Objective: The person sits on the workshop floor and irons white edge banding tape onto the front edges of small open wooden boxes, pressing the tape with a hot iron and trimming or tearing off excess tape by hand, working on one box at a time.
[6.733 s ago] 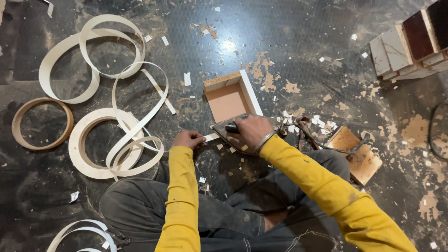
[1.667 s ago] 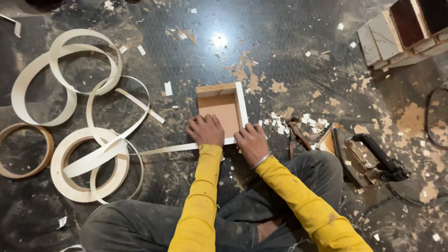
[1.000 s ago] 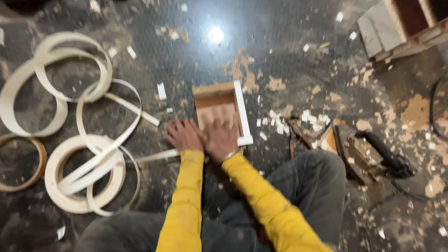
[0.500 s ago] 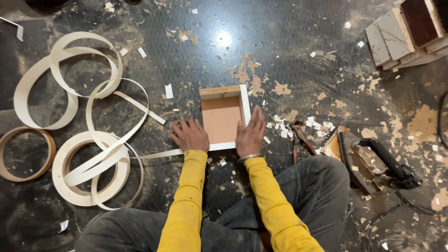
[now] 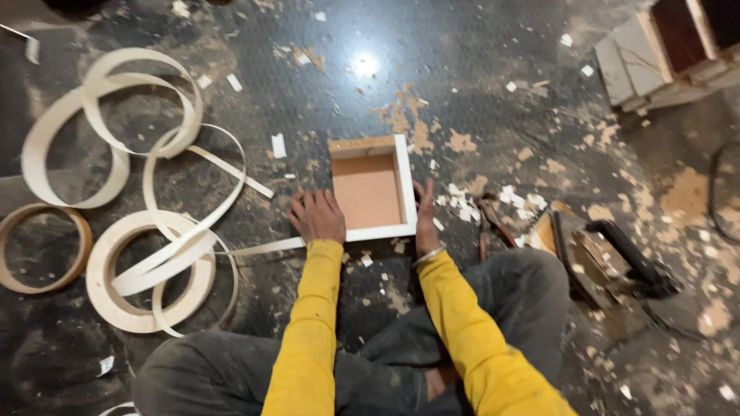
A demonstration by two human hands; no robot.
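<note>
Wooden tray (image 5: 368,190), white-edged, likely plywood; both hands flanking.

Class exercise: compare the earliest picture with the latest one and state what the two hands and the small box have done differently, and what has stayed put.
The right hand let go of the small tool and now presses the box's right side. The left hand moved up beside the shallow wooden box, which turned square to the person. The white edging rolls stayed put.
</note>
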